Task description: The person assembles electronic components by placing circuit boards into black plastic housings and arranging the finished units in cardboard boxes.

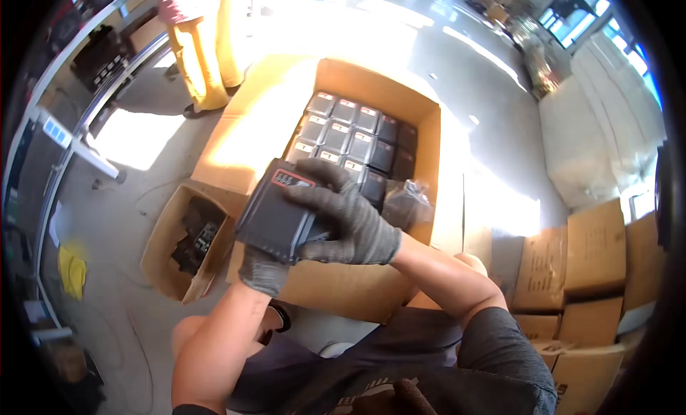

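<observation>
Both gloved hands — left hand [263, 268] beneath, right hand [348, 222] clasped on top — hold a flat black plastic device [275, 213] above the large open cardboard box [371, 83] of matching black units [350, 133], seemingly mid-packing; next calls for lowering it into a gap.

A warehouse or packing floor: bare concrete floor [136, 193], an open carton [371, 86] packed with identical black devices beyond the gripping hands, stacked cardboard boxes [579, 272] to their right.

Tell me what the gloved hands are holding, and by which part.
A flat black rectangular device with a red-edged label: the left hand supports its lower edge from beneath, the right hand lies over its right side.
</observation>
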A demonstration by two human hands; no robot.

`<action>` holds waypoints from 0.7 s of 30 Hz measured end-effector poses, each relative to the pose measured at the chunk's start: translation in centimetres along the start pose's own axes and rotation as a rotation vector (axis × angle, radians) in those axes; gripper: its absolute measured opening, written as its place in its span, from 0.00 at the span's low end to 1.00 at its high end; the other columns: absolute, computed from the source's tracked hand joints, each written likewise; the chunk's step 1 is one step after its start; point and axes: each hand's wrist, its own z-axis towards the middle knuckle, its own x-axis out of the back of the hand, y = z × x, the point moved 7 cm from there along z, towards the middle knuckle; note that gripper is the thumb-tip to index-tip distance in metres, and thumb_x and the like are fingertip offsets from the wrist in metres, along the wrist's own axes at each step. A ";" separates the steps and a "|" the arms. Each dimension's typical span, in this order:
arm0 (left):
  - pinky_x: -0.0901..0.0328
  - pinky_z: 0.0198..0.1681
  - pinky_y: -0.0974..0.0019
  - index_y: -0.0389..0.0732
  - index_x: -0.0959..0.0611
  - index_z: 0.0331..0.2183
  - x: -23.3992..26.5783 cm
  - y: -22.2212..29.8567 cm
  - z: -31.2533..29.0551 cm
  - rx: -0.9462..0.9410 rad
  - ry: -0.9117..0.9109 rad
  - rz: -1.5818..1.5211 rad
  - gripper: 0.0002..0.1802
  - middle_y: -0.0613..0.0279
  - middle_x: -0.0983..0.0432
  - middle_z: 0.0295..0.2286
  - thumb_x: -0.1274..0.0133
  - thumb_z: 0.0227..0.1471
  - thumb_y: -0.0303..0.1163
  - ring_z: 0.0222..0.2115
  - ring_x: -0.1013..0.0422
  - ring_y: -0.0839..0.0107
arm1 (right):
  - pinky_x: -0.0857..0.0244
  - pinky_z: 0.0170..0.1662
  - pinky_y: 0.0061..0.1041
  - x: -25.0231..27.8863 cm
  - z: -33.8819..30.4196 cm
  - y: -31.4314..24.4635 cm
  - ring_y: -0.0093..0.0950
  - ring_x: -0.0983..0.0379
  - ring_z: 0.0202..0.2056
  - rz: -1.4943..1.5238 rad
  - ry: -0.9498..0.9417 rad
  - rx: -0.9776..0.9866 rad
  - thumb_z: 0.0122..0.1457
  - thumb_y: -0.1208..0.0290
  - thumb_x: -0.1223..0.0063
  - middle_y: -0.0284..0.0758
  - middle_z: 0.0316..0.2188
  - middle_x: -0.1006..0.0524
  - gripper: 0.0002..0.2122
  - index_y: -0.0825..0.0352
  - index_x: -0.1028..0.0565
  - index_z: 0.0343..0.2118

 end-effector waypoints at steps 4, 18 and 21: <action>0.41 0.65 0.55 0.44 0.40 0.65 3.0 -3.6 -2.0 0.249 -0.106 -0.324 0.32 0.53 0.38 0.59 0.66 0.67 0.52 0.62 0.40 0.58 | 0.45 0.65 0.46 -2.2 -1.8 1.0 0.50 0.45 0.64 0.228 0.147 -0.015 0.50 0.58 0.27 0.49 0.63 0.44 0.32 0.61 0.30 0.57; 0.31 0.56 0.56 0.37 0.34 0.61 5.8 -4.5 4.0 0.028 -0.049 0.423 0.27 0.49 0.31 0.54 0.57 0.65 0.41 0.52 0.29 0.59 | 0.37 0.61 0.35 -2.5 -4.5 7.7 0.47 0.30 0.56 0.416 0.330 -0.725 0.50 0.55 0.34 0.54 0.55 0.31 0.42 0.75 0.40 0.63; 0.27 0.52 0.56 0.36 0.34 0.61 7.8 -2.9 2.5 0.212 0.168 -0.039 0.27 0.46 0.29 0.52 0.58 0.66 0.41 0.49 0.26 0.56 | 0.35 0.58 0.35 -2.6 -5.3 5.8 0.45 0.28 0.53 0.763 0.267 -0.843 0.53 0.57 0.34 0.53 0.51 0.27 0.33 0.75 0.32 0.55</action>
